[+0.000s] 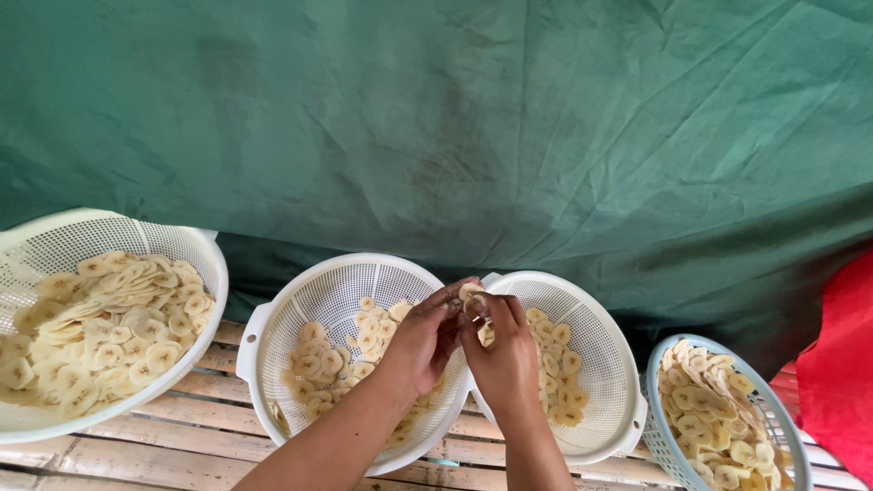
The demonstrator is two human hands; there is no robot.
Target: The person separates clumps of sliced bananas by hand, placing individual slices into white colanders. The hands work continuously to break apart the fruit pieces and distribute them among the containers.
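Observation:
My left hand (420,344) and my right hand (502,350) meet above the gap between two white perforated baskets. Both pinch a small stack of pale yellow banana slices (472,293) between their fingertips. The left white basket (300,300) holds a loose layer of banana slices (332,359) under my left hand. The right white basket (600,364) holds fewer slices (556,364), mostly beside my right hand.
A large white basket (55,227) heaped with banana slices stands at the left. A pale blue basket (773,409) of slices sits at the lower right, beside red cloth (841,364). All rest on a bamboo slat bench (191,427). A green tarpaulin (455,118) hangs behind.

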